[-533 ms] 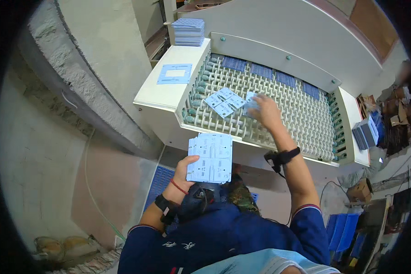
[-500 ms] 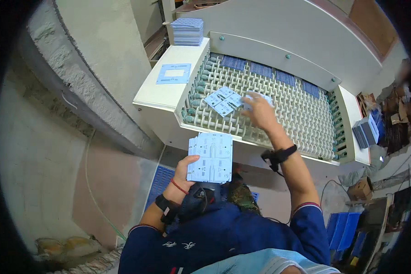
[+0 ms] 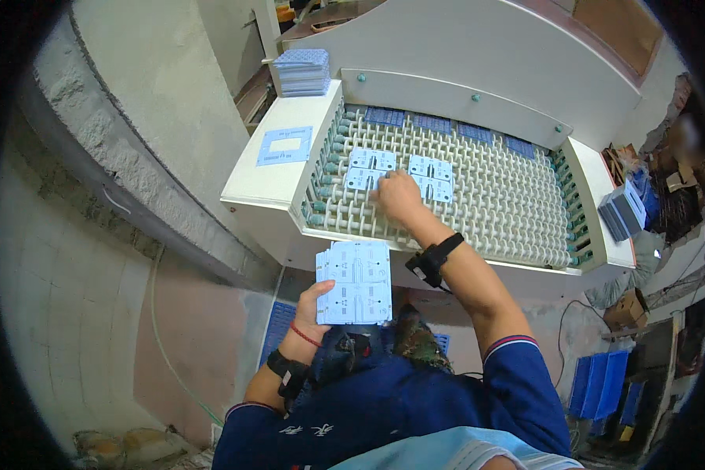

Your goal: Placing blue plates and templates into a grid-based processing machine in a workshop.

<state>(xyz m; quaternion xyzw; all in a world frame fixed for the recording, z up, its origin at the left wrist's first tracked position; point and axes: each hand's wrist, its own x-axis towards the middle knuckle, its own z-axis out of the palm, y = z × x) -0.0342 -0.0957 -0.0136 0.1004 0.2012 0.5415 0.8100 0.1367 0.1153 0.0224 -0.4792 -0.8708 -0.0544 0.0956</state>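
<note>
Pale-blue square boards (image 3: 360, 286), pinched by left hand (image 3: 313, 305) before white roller conveyor (image 3: 500, 215), are best laid straight; right hand (image 3: 399, 196) grip unclear.

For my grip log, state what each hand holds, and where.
Left hand: a stack of blue panels, by its lower left side. Right hand: at a panel on the rollers; hold unclear.

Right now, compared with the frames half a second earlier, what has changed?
The right hand has moved left from the right panel, apparently letting it go, to the left panel's near right corner. The left panel has turned from slanted to roughly square with the rollers. Unchanged: the left hand grips its panel stack.
</note>
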